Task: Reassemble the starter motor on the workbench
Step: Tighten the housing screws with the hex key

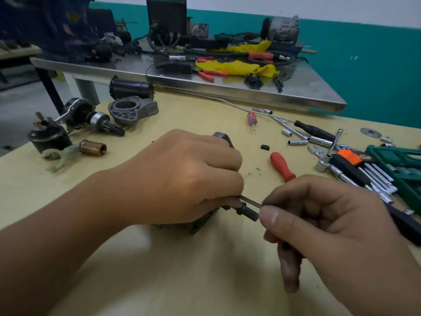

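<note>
My left hand (182, 179) grips a dark starter motor part (200, 224) on the bench, covering most of it; a grey edge (222, 136) shows past my knuckles. A black stud (247, 212) sticks out of the part toward the right. My right hand (330, 224) pinches a thin dark rod (250, 201) between thumb and forefinger, and the rod's other end runs under my left fingers. Other starter pieces lie at the far left: a grey housing (133, 109), a black motor body (131, 87), a pinion gear assembly (91, 117), a solenoid (49, 137), a copper plunger (93, 147) and a fork lever (60, 157).
Tools are spread to the right: a red-handled screwdriver (282, 166), a small red screwdriver (251, 118), several sockets (296, 141), a hex key set (364, 172) and a green tool case (403, 167). A small black clip (265, 147) lies loose. A cluttered steel table (227, 83) stands behind.
</note>
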The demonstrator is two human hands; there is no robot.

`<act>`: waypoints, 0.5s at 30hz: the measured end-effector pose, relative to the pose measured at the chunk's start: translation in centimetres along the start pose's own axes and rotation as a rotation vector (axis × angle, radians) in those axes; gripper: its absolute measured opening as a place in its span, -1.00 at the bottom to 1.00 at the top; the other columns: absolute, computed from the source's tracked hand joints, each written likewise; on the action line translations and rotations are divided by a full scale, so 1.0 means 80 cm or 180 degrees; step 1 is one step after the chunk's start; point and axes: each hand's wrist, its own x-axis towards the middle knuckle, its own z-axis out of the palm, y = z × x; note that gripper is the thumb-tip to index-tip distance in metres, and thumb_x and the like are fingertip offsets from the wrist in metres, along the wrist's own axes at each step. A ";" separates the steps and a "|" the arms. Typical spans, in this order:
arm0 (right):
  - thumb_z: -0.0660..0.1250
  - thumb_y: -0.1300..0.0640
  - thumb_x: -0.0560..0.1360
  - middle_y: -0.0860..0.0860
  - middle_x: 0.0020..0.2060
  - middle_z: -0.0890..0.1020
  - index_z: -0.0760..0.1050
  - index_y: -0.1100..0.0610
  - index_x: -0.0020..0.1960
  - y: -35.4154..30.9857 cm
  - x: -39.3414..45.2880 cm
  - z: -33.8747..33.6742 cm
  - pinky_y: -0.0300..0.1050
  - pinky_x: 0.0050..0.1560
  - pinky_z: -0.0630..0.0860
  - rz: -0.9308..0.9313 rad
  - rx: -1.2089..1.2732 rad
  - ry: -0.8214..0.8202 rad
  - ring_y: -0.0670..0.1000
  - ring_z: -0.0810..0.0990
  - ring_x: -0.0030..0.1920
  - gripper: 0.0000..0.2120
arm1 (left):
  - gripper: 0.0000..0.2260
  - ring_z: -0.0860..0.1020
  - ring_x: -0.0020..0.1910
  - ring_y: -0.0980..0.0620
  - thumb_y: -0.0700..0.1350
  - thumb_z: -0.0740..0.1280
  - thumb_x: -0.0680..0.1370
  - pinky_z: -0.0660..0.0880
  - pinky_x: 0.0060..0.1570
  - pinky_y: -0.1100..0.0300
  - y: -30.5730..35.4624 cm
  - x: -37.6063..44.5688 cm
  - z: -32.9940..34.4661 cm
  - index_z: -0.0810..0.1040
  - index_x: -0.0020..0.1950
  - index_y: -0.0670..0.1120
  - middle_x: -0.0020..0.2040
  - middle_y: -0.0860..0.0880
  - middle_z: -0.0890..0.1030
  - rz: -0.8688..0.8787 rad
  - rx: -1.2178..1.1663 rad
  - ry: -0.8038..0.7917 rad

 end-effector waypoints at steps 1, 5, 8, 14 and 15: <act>0.62 0.13 0.31 0.23 -0.48 0.59 0.65 0.13 -0.24 -0.002 0.003 0.002 -0.11 -0.62 0.47 0.0058 0.0133 -0.0053 0.20 0.50 -0.68 -0.84 | -0.89 0.42 -0.29 -0.01 -0.17 0.50 0.57 0.48 -0.40 -0.02 -0.002 0.000 0.001 0.71 -0.11 -0.19 -0.23 -0.08 0.57 0.0033 -0.0016 0.0022; 0.51 -0.22 0.35 -0.01 -0.27 0.67 0.68 -0.02 -0.08 -0.001 0.008 -0.014 -0.18 -0.42 0.52 -0.1150 -0.1486 0.0081 -0.05 0.60 -0.46 -0.70 | -0.94 0.43 -0.26 0.00 -0.21 0.46 0.58 0.50 -0.38 -0.05 -0.004 -0.001 0.004 0.70 -0.08 -0.18 -0.20 -0.06 0.59 -0.0014 -0.0186 -0.0156; 0.39 -0.18 0.52 -0.11 -0.12 0.65 0.62 -0.06 0.13 0.017 0.006 -0.020 -0.35 -0.12 0.52 -0.1665 -0.2041 0.0250 -0.17 0.60 -0.27 -0.72 | -0.95 0.53 -0.21 -0.07 -0.21 0.44 0.59 0.53 -0.33 -0.08 -0.006 -0.003 0.000 0.71 0.00 -0.16 -0.13 -0.05 0.62 -0.0094 -0.0369 -0.0322; 0.43 -0.04 0.52 0.03 -0.20 0.70 0.70 0.22 -0.08 0.016 0.013 -0.024 -0.34 -0.15 0.50 -0.2273 -0.2514 0.0518 -0.12 0.59 -0.23 -0.69 | -0.91 0.53 -0.14 -0.03 -0.18 0.40 0.62 0.53 -0.24 -0.07 -0.011 -0.006 0.001 0.69 0.06 -0.15 -0.08 -0.03 0.61 -0.0129 -0.0630 -0.0347; 0.42 -0.03 0.53 0.07 -0.24 0.70 0.70 0.25 -0.07 0.014 0.014 -0.026 -0.24 -0.21 0.53 -0.2406 -0.2599 0.0502 -0.06 0.61 -0.27 -0.68 | -0.90 0.53 -0.14 -0.01 -0.16 0.41 0.62 0.53 -0.23 -0.06 -0.011 -0.006 0.001 0.69 0.05 -0.15 -0.09 -0.02 0.61 -0.0144 -0.0689 -0.0335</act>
